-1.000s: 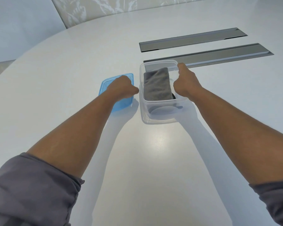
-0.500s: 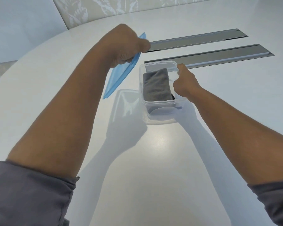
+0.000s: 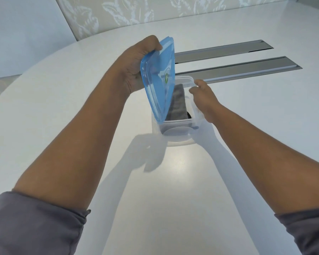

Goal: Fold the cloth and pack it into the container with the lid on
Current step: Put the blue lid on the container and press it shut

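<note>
A clear plastic container (image 3: pixel 175 133) stands on the white table with a folded grey cloth (image 3: pixel 179 105) inside it. My left hand (image 3: pixel 136 70) grips the translucent blue lid (image 3: pixel 158 80) by its far edge and holds it tilted steeply over the container's left side, its lower end at the near left rim. My right hand (image 3: pixel 204 100) holds the container's right rim near the far corner, thumb against the rim. The lid covers part of the cloth.
Two long grey metal slot covers (image 3: pixel 238 69) are set into the table (image 3: pixel 173 190) just behind the container. A patterned wall panel (image 3: pixel 136 11) runs beyond the table's curved far edge.
My left hand picked the blue lid up off the table at the left, lifted it, and brought it rightward over the container. My right hand stayed on the container's rim.
</note>
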Motion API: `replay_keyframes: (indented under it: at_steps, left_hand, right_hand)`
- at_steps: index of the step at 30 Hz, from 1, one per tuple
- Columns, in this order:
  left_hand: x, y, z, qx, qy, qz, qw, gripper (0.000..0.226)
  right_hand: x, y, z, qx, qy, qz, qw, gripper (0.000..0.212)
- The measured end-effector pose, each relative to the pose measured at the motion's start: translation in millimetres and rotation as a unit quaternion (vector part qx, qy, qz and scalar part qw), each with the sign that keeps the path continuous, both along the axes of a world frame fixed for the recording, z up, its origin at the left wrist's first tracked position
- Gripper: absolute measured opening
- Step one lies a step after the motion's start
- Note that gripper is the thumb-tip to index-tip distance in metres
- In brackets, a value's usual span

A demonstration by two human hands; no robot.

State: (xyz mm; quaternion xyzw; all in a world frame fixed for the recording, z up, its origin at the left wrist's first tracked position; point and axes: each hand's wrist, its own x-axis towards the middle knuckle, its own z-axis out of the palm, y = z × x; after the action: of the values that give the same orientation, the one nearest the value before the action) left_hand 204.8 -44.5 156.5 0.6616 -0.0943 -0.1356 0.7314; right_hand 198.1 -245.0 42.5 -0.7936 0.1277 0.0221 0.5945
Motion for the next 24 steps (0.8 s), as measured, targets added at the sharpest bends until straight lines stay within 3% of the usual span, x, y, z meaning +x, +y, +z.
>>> replay_keyframes:
  at_steps: [3, 6, 12, 16, 20, 24]
  left_hand:
    - [-6, 1, -11, -0.150, 0.069, -0.002, 0.986, 0.059]
    - [-11, -2, -25, -0.226, 0.091, 0.010, 0.970, 0.055]
    - [-18, -7, -43, -0.339, 0.110, -0.004, 0.935, 0.055]
    - [-13, -12, -51, -0.213, 0.083, 0.079, 0.970, 0.027]
    - [-11, -17, -60, -0.093, 0.023, 0.179, 0.979, 0.026]
    - [-13, -15, -72, 0.033, -0.023, 0.171, 0.984, 0.033]
  right_hand:
    - [-4, 3, 3, -0.026, -0.034, -0.028, 0.999, 0.044]
    - [-10, 6, 12, -0.044, -0.048, -0.049, 0.997, 0.052]
    - [-9, 8, 32, 0.105, -0.062, -0.022, 0.992, 0.043]
    - [-6, -3, 31, 0.124, -0.098, -0.044, 0.986, 0.007]
    - [-3, -10, 27, 0.117, -0.101, -0.047, 0.987, 0.005]
    - [-1, -17, 26, 0.113, -0.080, -0.014, 0.990, 0.028]
